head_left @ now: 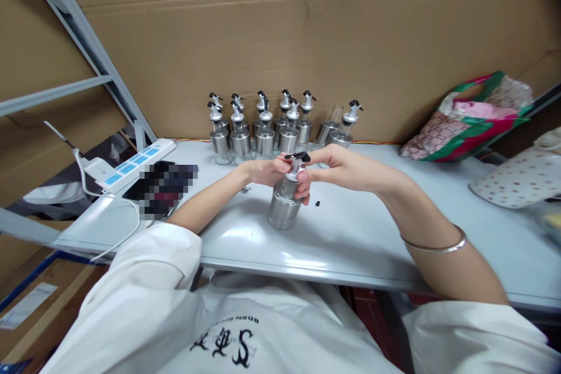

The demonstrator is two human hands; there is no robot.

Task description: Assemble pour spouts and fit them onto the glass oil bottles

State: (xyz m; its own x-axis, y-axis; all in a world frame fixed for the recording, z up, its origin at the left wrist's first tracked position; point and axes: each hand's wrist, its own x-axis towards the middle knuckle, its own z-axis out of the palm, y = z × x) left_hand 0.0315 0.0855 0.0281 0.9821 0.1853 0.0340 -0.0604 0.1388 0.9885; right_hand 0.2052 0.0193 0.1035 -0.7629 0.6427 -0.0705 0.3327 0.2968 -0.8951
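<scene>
A glass oil bottle (284, 207) with a steel band around its body stands slightly tilted near the front of the table. My left hand (266, 172) is closed around its neck from behind, its fingertips showing on the right side. On top sits a silver pourer spout (297, 169) with a black flip lever (298, 156). My right hand (335, 165) is closed on this spout from the right, thumb in front and index finger near the lever. A small black piece (318, 204) lies on the table just right of the bottle.
Behind my hands stand several similar bottles (265, 140) with spouts; one bottle (328, 128) has none. A white power strip (138, 163) and a phone (149, 181) lie left. At the right are a patterned bag (468, 123) and a dotted white item (517, 178). Cardboard (307, 41) backs the table.
</scene>
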